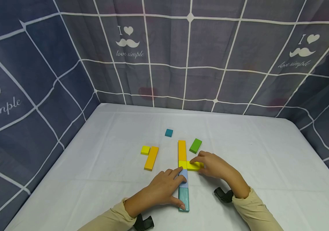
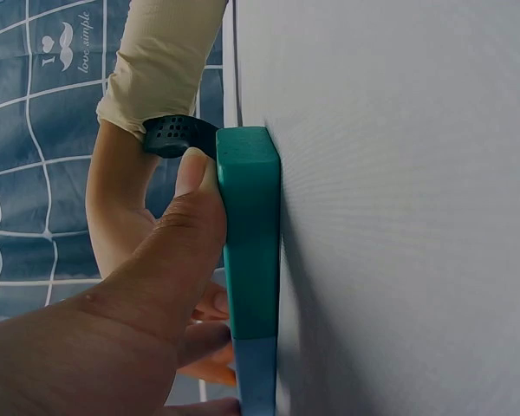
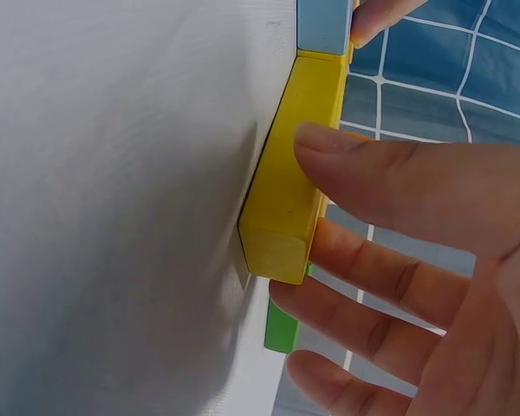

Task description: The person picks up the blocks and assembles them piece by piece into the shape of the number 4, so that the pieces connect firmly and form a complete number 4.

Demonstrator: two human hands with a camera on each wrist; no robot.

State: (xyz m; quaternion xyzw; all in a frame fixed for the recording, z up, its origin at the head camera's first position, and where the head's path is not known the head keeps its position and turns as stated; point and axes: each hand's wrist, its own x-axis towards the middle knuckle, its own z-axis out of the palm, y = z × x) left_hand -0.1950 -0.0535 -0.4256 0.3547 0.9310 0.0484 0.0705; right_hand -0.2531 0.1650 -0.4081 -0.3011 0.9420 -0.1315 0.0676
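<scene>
A straight column of blocks runs toward me: orange block (image 1: 182,150), yellow square block (image 1: 183,164), light blue block (image 1: 184,185) and teal block (image 1: 184,196). My left hand (image 1: 164,187) rests spread along its left side, its fingertips on the light blue and yellow part and its thumb touching the teal block near its end. A longer yellow block (image 1: 194,166) juts right from the yellow square. My right hand (image 1: 214,165) pinches this block, with the thumb on its near side (image 3: 286,173) and the fingers over its top and far side.
A green block (image 1: 195,146) lies beyond my right hand. To the left, a small yellow block (image 1: 145,150) touches a tilted orange block (image 1: 151,158). Farther back sits a small blue block (image 1: 168,132). Dark gridded curtains (image 1: 167,80) surround the white table (image 1: 109,144).
</scene>
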